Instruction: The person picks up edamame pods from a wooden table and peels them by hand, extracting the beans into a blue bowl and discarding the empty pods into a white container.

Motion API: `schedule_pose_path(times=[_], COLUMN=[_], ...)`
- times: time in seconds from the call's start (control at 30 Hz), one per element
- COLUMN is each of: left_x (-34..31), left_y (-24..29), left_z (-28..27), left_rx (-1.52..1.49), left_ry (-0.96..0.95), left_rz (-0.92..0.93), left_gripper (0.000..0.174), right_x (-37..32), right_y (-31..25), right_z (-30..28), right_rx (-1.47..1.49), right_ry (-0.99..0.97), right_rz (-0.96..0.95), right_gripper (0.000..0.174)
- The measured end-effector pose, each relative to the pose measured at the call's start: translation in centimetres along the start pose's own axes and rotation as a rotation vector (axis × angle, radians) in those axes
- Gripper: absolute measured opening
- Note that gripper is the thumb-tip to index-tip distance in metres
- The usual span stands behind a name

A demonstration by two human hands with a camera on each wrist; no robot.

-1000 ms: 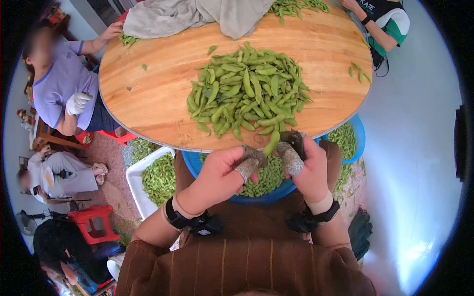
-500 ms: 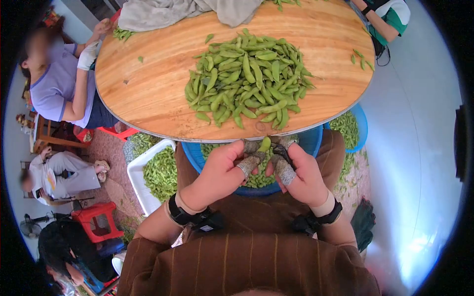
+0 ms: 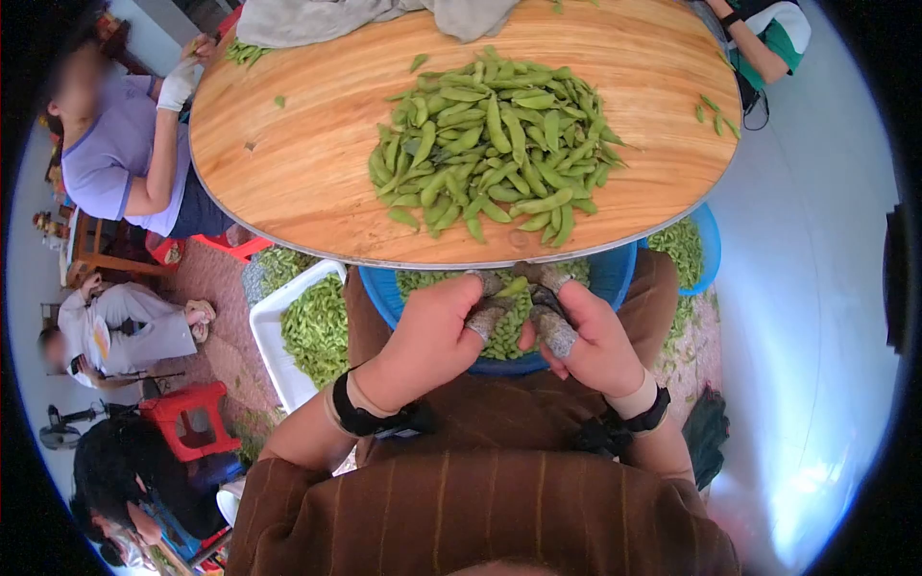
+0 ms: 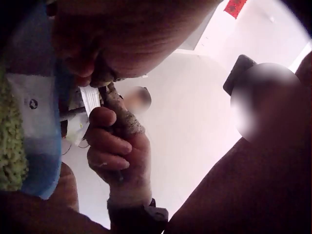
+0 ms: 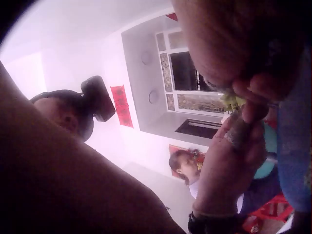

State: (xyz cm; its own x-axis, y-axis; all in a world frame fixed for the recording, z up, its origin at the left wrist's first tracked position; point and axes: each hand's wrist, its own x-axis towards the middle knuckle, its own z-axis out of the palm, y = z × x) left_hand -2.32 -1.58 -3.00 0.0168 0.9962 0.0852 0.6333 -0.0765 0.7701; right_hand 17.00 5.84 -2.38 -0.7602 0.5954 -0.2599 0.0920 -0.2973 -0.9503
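Observation:
Over the blue tub [image 3: 624, 278], at the near table edge, both hands meet with tape-like grey wraps on thumbs and forefingers. The left hand [image 3: 429, 324] pinches a green soybean pod [image 3: 516, 286] between its wrapped thumb and forefinger. Facing it, the right hand [image 3: 597, 341] pinches at the pod's other end, where dark-stained fingertips partly hide it. Shelled green beans [image 3: 509, 331] lie in the tub below. A heap of soybean pods [image 3: 490, 144] covers the middle of the wooden table [image 3: 288, 182].
A white bin [image 3: 274, 350] of green pieces stands on the floor at left, another blue basin [image 3: 711, 252] at right. Grey cloth [image 3: 336, 24] lies on the far table edge. A person in lilac [image 3: 110, 144] sits at left; a red stool [image 3: 192, 422] stands lower left.
Both hands have come down from the table edge to over the tub with the pod, which shows less between the fingers. The person in lilac has raised a gloved hand.

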Motion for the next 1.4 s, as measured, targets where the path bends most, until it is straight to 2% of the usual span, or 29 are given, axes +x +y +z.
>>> schedule_pose_path(times=[0.03, 0.07, 0.1, 0.13, 0.2, 0.23, 0.27, 0.3, 0.33, 0.37, 0.4, 0.43, 0.47, 0.53, 0.57, 0.63, 0.73, 0.77, 0.83, 0.87, 0.93, 0.97, 1.03, 1.1, 1.17, 1.23, 1.3, 1.33, 1.4], left_x=[-0.1, -0.2, -0.2, -0.2, -0.4, -0.6, -0.9, -1.0, -1.0, -0.7, -0.3, -0.2, -0.3, -0.7, -0.8, -0.8, -0.6, -0.5, -0.1, 0.1, 0.8, 0.6, 0.1, -0.2, -0.7, -1.4, -2.1, -2.1, -2.8], left_y=[-0.2, -0.5, -0.4, -0.1, 0.8, 0.4, -0.3, -0.8, -0.8, -0.6, -0.2, 0.1, -0.2, -1.2, -1.2, -1.1, -0.5, -0.8, -1.5, -1.7, -1.8, -2.2, -2.9, -3.1, -3.3, -3.1, -3.4, -3.3, -3.7], left_z=[0.0, 0.2, 0.1, -0.2, -1.2, -1.3, -1.4, -1.4, -1.2, -1.1, -0.9, -0.8, -0.5, 0.2, 0.4, 0.9, 1.0, 1.2, 1.6, 1.3, 0.6, 0.6, 0.8, 1.1, 1.6, 2.0, 2.5, 1.8, 1.8], left_rx=[0.005, 0.099, 0.192, 0.193, -0.516, -0.517, -0.951, -1.387, -1.408, -1.408, -1.099, -0.791, -0.792, 0.104, 0.1, 0.436, 0.506, 0.506, 0.26, 0.261, -0.892, -0.896, -1.318, -1.255, -0.795, -0.721, -0.692, -0.675, -0.676], left_ry=[0.003, 0.035, 0.066, 0.062, -0.22, -0.23, -0.325, -0.413, -0.418, -0.422, -0.358, -0.291, -0.293, -0.145, -0.15, -0.058, 0.002, 0.003, -0.026, -0.027, -0.271, -0.274, -0.344, -0.342, -0.432, -0.473, -0.44, -0.486, -0.49], left_rz=[-0.006, 0.074, 0.156, 0.154, -0.306, -0.309, -0.428, -0.545, -0.516, -0.517, -0.512, -0.497, -0.497, 0.089, 0.09, 0.235, 0.242, 0.24, 0.136, 0.136, -0.703, -0.701, -0.603, -0.634, -0.473, -0.472, -0.339, -0.364, -0.362], left_gripper=[0.021, 0.016, 0.012, 0.012, 0.012, 0.012, 0.013, 0.014, 0.014, 0.014, 0.013, 0.013, 0.013, 0.019, 0.019, 0.022, 0.02, 0.02, 0.016, 0.016, 0.018, 0.018, 0.024, 0.019, 0.013, 0.009, 0.007, 0.007, 0.007], right_x=[0.1, 0.1, 0.1, 0.1, 0.0, -0.2, -0.3, -0.2, -0.1, -0.1, 0.0, 0.1, 0.2, 0.1, 0.1, 0.3, 0.5, 0.6, 0.7, 0.7, 0.6, 0.4, 0.3, 0.5, 0.9, 1.2, 2.0, 1.9, 1.9], right_y=[0.0, 0.0, 0.0, 0.1, 0.2, -0.1, -0.4, -0.6, -0.8, -0.9, -0.6, 0.1, 0.7, 1.6, 1.8, 1.9, 2.8, 3.3, 4.0, 4.3, 4.4, 4.3, 4.2, 4.3, 4.1, 4.6, 5.7, 5.2, 4.9], right_z=[0.1, 0.1, 0.1, 0.0, 0.1, 0.2, 0.2, 0.2, 0.3, 0.3, 0.4, 0.4, 0.4, 0.5, 0.6, 0.8, 0.7, 0.6, 0.5, 0.5, 0.3, 0.1, -0.2, -0.6, -0.5, -0.5, -0.5, -0.3, 0.0], right_rx=[-0.082, -0.163, -0.159, -0.122, -0.076, 0.153, 0.38, 0.385, 0.398, 0.41, 0.41, 0.277, 0.144, 0.068, -0.008, -0.007, 0.015, 0.034, 0.057, 0.09, 0.119, 0.186, 0.251, 0.198, 0.09, -0.019, -0.618, -0.72, -0.837], right_ry=[0.013, 0.028, 0.026, -0.001, -0.02, -0.093, -0.165, -0.158, -0.156, -0.154, -0.151, -0.104, -0.057, -0.059, -0.062, -0.022, 0.019, 0.011, 0.0, 0.002, 0.013, -0.025, -0.068, -0.04, 0.02, 0.079, 0.097, 0.07, 0.035], right_rz=[-0.016, -0.031, -0.031, 0.011, 0.057, 0.122, 0.183, 0.185, 0.217, 0.248, 0.247, 0.228, 0.209, 0.208, 0.205, 0.195, 0.152, 0.131, 0.113, 0.117, 0.119, 0.109, 0.101, 0.133, 0.113, 0.09, -0.294, -0.166, -0.222], right_gripper=[0.022, 0.021, 0.021, 0.025, 0.029, 0.03, 0.03, 0.03, 0.03, 0.03, 0.03, 0.029, 0.029, 0.028, 0.028, 0.025, 0.022, 0.021, 0.021, 0.02, 0.019, 0.018, 0.018, 0.018, 0.019, 0.021, 0.026, 0.028, 0.028])
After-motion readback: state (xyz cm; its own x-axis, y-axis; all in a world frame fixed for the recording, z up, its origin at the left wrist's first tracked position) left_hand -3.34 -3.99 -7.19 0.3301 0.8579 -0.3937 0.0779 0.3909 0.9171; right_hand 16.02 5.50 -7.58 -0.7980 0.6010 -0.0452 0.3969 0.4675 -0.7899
